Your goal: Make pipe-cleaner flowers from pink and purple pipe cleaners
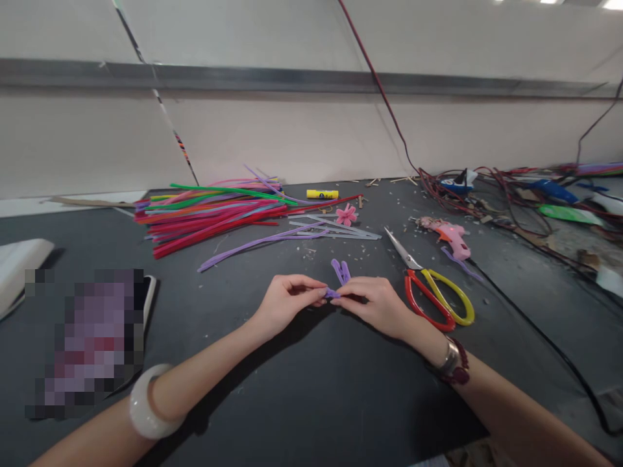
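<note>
Between my two hands is a short purple pipe cleaner (331, 294), pinched at both ends over the dark table. My left hand (292, 297) grips its left end between thumb and fingers, and my right hand (372, 301) grips the right end. Just beyond the right fingers lie bent purple pipe cleaner loops (341, 271); whether they join the held piece is hidden. To the right, scissors (422, 279) with one red and one yellow handle rest close to my right wrist. A pink flower (346, 215) made of pipe cleaner sits farther back.
A bundle of coloured pipe cleaners (219, 217) lies back left, with a yellow glue stick (322, 194) beside it. Loose purple stems (263, 243) lie in front. A pink glue gun (453, 239) trails a black cord on the right. A phone (150, 292) lies left; tangled wires (438, 185) crowd the back right.
</note>
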`<act>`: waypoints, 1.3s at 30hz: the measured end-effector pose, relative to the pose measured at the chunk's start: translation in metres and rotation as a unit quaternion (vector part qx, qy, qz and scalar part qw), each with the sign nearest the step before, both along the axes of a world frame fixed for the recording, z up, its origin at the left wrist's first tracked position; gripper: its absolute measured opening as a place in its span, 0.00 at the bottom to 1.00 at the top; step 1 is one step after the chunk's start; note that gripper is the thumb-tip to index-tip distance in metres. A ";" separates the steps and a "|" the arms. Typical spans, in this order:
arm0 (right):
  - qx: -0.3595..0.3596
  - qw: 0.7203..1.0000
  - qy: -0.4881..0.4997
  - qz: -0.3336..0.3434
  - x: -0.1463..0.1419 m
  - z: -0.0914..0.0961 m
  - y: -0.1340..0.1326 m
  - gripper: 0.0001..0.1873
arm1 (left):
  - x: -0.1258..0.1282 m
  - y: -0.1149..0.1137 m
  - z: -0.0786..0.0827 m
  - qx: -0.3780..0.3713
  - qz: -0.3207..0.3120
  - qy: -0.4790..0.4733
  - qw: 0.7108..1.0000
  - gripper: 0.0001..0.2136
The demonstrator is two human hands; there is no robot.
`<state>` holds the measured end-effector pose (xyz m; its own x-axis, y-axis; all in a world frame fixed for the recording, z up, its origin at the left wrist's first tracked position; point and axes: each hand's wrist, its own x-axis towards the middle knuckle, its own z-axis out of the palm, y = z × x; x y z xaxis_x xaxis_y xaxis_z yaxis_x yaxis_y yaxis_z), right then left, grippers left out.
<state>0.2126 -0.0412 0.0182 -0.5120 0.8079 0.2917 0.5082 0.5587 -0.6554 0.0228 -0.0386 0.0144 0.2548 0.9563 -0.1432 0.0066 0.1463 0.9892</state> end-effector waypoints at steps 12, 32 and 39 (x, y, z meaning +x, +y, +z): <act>-0.124 0.992 -0.030 0.021 0.001 0.007 0.001 0.10 | 0.000 -0.002 -0.002 0.068 -0.041 0.056 0.995 0.07; 0.016 0.957 -0.238 -0.163 0.025 0.005 0.019 0.15 | -0.001 -0.002 -0.004 0.148 -0.067 0.140 0.977 0.08; 0.004 0.949 -0.243 -0.203 0.026 0.007 0.023 0.20 | 0.006 0.008 0.003 0.241 -0.079 0.254 0.933 0.10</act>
